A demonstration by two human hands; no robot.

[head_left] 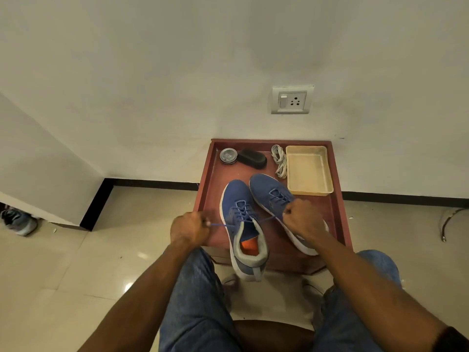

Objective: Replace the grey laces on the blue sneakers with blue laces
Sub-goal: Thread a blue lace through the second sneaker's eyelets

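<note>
Two blue sneakers stand on a small reddish wooden table (210, 174). The left sneaker (241, 224) hangs its heel over the front edge and carries a blue lace (243, 212) through its eyelets. My left hand (190, 228) pinches one end of that lace, pulled out to the left. My right hand (302, 215) grips the other end, pulled to the right, above the right sneaker (271, 196), which also shows blue lacing. A bundle of grey laces (279, 160) lies at the back of the table.
A beige plastic tray (308, 171) sits at the table's back right. A round tin (228, 155) and a black shoe brush (252, 158) lie at the back left. A wall socket (291, 99) is above. Another shoe (19, 222) lies on the tiled floor, far left.
</note>
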